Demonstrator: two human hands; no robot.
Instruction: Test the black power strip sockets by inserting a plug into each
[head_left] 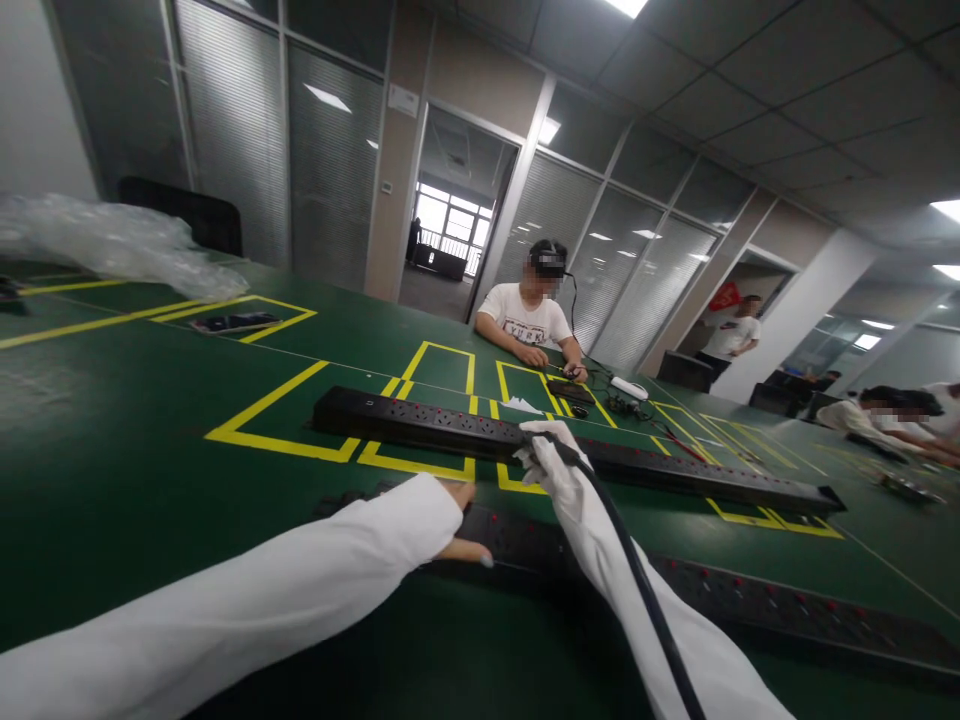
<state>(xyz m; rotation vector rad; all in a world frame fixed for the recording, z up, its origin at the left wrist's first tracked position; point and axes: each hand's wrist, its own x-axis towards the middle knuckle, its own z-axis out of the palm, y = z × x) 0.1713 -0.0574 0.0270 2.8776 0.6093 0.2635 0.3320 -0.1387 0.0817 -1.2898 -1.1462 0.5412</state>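
Two long black power strips with rows of sockets and red switches lie on the green table. My left hand [463, 525] grips the near power strip [517, 540], fingers at its far edge and thumb along its near side; the white sleeve hides part of the hand. In a white glove, my right hand [551, 460] has curled fingers over the middle of the far power strip [450, 420]. A thick black cable [637, 580] runs from that hand back along my right forearm; the fingers appear closed on it, though its end is hidden.
Yellow tape outlines [262, 438] mark the green table [97, 420]. Clear plastic wrap [112, 240] and a dark flat phone-like object [234, 322] lie left. Across sits a person [525, 310] handling small parts, beside a white power strip [628, 388] and tangled cables. Others work at right.
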